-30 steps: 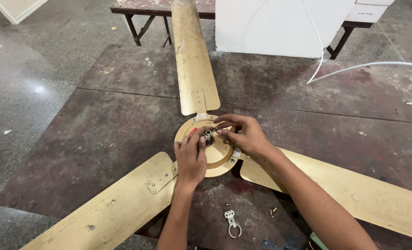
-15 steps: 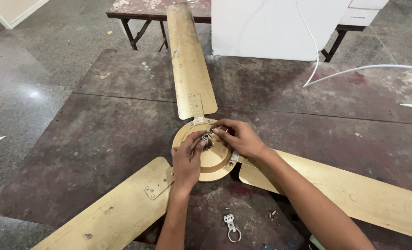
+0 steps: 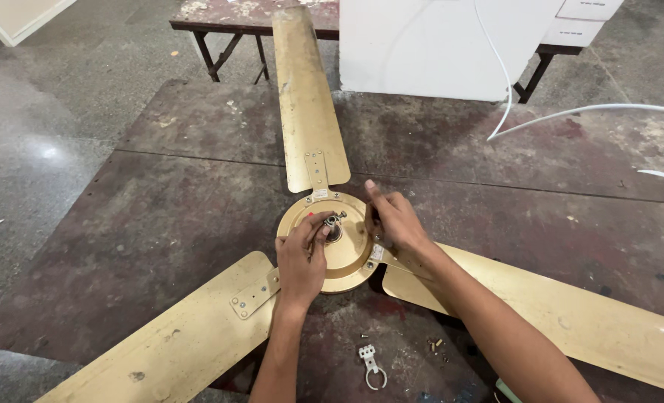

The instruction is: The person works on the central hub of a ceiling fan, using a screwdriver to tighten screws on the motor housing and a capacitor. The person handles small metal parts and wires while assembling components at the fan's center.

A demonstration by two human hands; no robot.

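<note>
A: Gold-painted three-blade metal ceiling fan (image 3: 344,246), flat on rusty brown metal counter (image 3: 160,216), round motor hub centred between both hands.

B: Handling?

A: Likely heavy at hub, stiff; thin long blades (image 3: 306,89) probably bendable, so best gripped at hub rim. Painted surface looks smooth, maybe slippery.

B: Hands?

A: Left hand (image 3: 300,265) fingers pinched onto small steel centre shaft (image 3: 335,222). Right hand (image 3: 393,221) fingers curled, resting on hub edge, holding nothing visible. Small white clip (image 3: 370,363) and loose screws (image 3: 435,345) nearby.

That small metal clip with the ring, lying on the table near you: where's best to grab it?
Take the metal clip by its blocky upper end, pinching across its sides from straight above. It lies flat on the worn table, so only the sides offer purchase; the thin ring below is probably harder to pinch. The left hand is nearest.
</note>
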